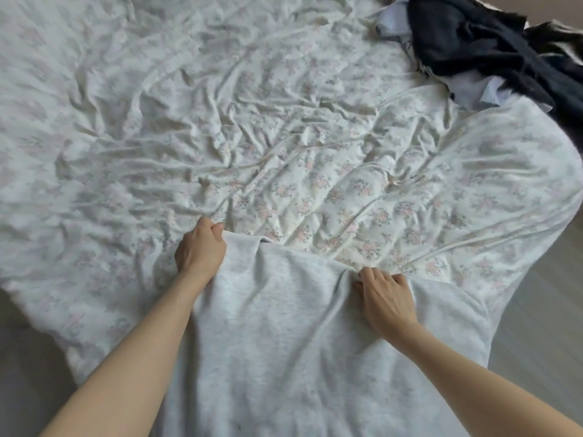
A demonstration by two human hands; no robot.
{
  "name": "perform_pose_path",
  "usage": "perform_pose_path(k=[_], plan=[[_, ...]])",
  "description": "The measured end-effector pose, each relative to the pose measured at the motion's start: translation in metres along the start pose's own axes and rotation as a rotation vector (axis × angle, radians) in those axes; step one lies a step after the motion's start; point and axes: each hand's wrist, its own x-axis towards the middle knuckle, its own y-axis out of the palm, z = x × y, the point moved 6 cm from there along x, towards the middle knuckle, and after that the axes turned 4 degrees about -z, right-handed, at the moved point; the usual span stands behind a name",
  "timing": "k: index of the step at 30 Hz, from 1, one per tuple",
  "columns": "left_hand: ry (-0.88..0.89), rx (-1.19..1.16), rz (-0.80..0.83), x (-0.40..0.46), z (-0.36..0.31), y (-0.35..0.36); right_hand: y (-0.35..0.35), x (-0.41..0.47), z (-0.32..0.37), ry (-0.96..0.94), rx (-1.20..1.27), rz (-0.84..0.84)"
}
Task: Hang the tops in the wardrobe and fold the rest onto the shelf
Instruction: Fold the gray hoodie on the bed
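Both hands are gripping the far edge of a pale heather-grey, soft knit garment (284, 326) that is lying spread over the near edge of a bed. Reaching in from the lower left on a bare forearm, the left hand (202, 247) is curling its fingers and thumb around the garment's far left corner, bunching the cloth into its fist. Coming in from the lower right, the right hand (386, 299) is pinching a fold of the same edge, with gathered creases running out from under its fingertips. Between the two hands the grey fabric is sagging slightly and lying mostly flat, trailing toward the viewer and out of view at the bottom. Underneath it, a rumpled white bedsheet with a small pink and grey floral print (252, 137) is covering the bed and is creased all over. At the far right corner of the bed, well apart from the hands, a heap of dark navy clothing mixed with pale blue striped cloth (479, 48) is sitting in a loose pile. Light wooden flooring (542, 310) is showing to the right of the bed.
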Motion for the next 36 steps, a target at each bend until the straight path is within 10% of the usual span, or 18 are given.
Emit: perform_pose_path(k=[9,15,21,36], plan=[[-0.438,-0.140,0.053,-0.005,0.070,-0.009,-0.021,-0.019,-0.015,0.087,0.098,-0.107],[0.001,0.121,-0.094,-0.031,0.003,-0.010,-0.022,-0.038,-0.059,0.170,0.237,-0.129],[0.470,0.214,0.163,-0.108,-0.090,0.060,-0.003,-0.075,-0.130,0.512,0.417,-0.075],[0.683,0.404,0.293,-0.119,-0.172,0.123,0.028,-0.053,-0.210,0.807,0.954,-0.074]])
